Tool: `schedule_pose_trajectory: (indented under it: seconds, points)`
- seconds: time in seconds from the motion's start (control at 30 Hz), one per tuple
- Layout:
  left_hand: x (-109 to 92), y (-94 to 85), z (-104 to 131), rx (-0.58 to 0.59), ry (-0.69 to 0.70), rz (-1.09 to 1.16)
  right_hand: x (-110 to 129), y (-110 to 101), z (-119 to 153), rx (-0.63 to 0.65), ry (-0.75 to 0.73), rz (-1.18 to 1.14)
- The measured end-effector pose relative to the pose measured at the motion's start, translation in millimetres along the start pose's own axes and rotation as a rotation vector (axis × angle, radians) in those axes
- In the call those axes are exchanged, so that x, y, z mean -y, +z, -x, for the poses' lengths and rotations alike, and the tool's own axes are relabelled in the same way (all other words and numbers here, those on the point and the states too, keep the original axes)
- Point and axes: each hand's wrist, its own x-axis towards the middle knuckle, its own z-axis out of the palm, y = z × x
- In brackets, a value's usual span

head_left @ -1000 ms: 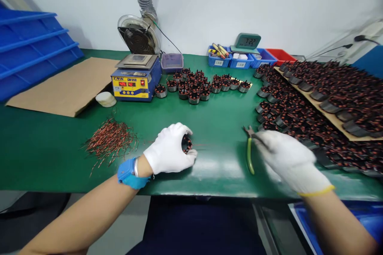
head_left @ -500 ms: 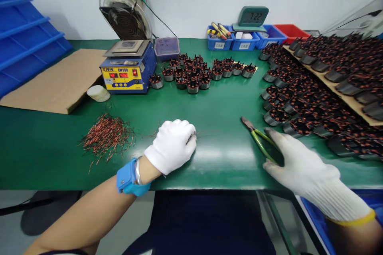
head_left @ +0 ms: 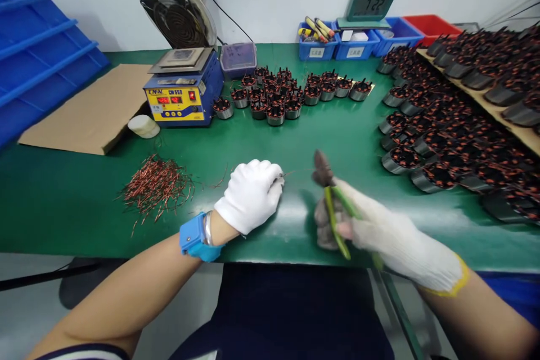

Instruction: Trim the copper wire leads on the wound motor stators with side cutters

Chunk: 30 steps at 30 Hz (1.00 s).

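My left hand (head_left: pixel 252 194), in a white glove with a blue wrist strap, is closed over a small wound coil part on the green mat (head_left: pixel 261 140); the part is hidden under the fingers and thin wires stick out to the right. My right hand (head_left: pixel 379 230), also gloved, grips green-handled cutting pliers (head_left: pixel 331 202), jaws pointing up and left toward the left hand. A pile of cut copper wire scraps (head_left: pixel 156 183) lies left of my left hand.
A blue and yellow solder pot (head_left: pixel 183 93) with a fan behind stands at the back left beside cardboard (head_left: pixel 88 107). A cluster of wound coils (head_left: pixel 278 95) sits mid-table. Many more coils (head_left: pixel 455 118) cover the right side. Blue bins (head_left: pixel 337 45) and a clock line the wall.
My right hand picked the pliers up off the mat and swung them left toward my left hand. My left hand stayed closed over the coil.
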Motion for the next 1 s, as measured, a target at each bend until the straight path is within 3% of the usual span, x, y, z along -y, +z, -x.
schedule_pose_trajectory:
  seconds: [0.07,0.17,0.5,0.7,1.0]
  points:
    - [0.1,0.5,-0.1,-0.009,0.000,0.005,3.5,8.4,-3.8,0.191,0.112,-0.345]
    - [0.4,1.1,0.6,-0.017,0.007,0.019,5.0,12.2,-10.7,0.270,0.275,-0.451]
    - [1.8,0.7,-2.0,0.007,-0.004,0.037,10.7,7.7,-23.9,0.264,0.303,-0.362]
    - [3.5,0.5,-1.1,0.008,0.006,0.066,14.2,7.7,-15.2,0.266,0.292,-0.300]
    - [5.3,1.8,-0.6,0.004,0.017,0.043,22.3,18.9,-25.6,0.192,0.369,-0.331]
